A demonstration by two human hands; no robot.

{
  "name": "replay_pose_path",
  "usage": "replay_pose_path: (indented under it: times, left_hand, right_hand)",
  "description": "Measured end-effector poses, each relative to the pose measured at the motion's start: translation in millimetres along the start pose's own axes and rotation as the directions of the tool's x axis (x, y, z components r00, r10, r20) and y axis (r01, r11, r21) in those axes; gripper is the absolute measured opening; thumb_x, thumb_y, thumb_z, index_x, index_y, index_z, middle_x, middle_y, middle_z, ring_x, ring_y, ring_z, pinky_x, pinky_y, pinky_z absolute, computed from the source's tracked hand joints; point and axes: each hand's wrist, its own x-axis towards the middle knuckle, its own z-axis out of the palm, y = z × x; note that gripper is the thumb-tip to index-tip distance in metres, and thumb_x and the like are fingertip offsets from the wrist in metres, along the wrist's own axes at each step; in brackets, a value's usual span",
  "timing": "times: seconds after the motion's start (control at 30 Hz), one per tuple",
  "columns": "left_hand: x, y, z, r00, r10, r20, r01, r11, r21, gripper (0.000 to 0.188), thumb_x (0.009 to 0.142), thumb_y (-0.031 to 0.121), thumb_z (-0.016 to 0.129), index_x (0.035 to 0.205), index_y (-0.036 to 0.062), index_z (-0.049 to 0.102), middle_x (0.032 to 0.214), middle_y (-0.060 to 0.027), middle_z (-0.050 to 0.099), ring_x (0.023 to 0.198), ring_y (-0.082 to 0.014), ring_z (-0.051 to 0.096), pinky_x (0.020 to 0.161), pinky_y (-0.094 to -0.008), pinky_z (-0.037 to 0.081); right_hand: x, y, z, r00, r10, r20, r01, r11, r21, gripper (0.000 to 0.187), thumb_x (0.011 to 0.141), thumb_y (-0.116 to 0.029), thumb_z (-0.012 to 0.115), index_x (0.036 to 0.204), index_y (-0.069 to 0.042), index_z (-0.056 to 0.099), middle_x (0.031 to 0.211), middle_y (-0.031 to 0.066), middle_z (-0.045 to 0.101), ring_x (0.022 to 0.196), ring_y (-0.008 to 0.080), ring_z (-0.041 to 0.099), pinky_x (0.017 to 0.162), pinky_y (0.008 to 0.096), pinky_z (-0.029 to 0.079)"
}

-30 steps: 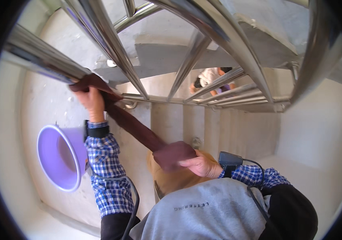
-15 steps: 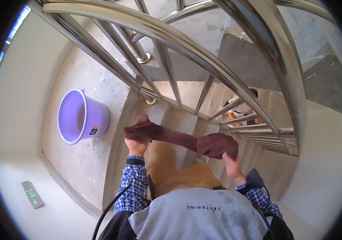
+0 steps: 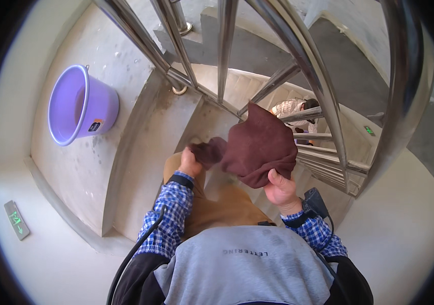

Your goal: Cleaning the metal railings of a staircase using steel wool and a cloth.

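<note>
Shiny metal railing bars stand close in front, with grey concrete stairs going down below. There is open floor on the left. A purple bucket sits there; I cannot tell what is inside. A dark red cloth hangs between the hands. The left hand pinches one end. The right hand grips the big bunched part from below.
</note>
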Motion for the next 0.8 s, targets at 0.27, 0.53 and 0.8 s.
replay_pose_path:
  times: [0.27, 0.53, 0.8]
  left_hand:
    - [-67.6, -23.6, 52.8, 0.615, 0.116, 0.780, -0.655, -0.476, 0.588, 0.035, 0.075, 0.018, 0.059, 0.107, 0.0039, 0.057, 0.108, -0.0153, 0.057, 0.098, -0.0324, 0.054, 0.088, -0.0393, 0.041]
    - [-80.9, -81.7, 58.9, 0.489, -0.516, 0.703, -0.431, 0.558, 0.709, 0.070, 0.078, 0.016, 0.068, 0.136, 0.0055, 0.030, 0.134, -0.0064, 0.040, 0.121, -0.0180, 0.040, 0.099, -0.0317, 0.034]
    - [-99.9, -89.8, 59.0, 0.514, -0.439, 0.737, -0.470, 0.574, 0.670, 0.080, 0.082, 0.006, 0.062, 0.142, 0.0113, 0.008, 0.143, -0.0052, 0.023, 0.126, -0.0162, 0.033, 0.104, -0.0274, 0.028]
  right_hand:
    - [9.9, -20.8, 33.9, 0.999, -0.020, -0.039, 0.023, 0.997, 0.067, 0.065, 0.083, -0.033, 0.060, 0.135, -0.008, 0.030, 0.134, 0.0087, 0.040, 0.123, 0.0262, 0.038, 0.104, 0.0436, 0.029]
    - [28.6, 5.5, -32.5, 0.971, 0.163, -0.174, -0.189, 0.972, -0.142, 0.063, 0.086, -0.037, 0.056, 0.132, -0.001, 0.034, 0.128, 0.0111, 0.046, 0.116, 0.0226, 0.045, 0.099, 0.0357, 0.034]
    - [-43.0, 50.3, -67.0, 0.803, 0.439, -0.404, -0.560, 0.788, -0.257, 0.047, 0.089, -0.025, 0.056, 0.126, 0.000, 0.043, 0.122, 0.0142, 0.050, 0.108, 0.0197, 0.052, 0.092, 0.0298, 0.041]
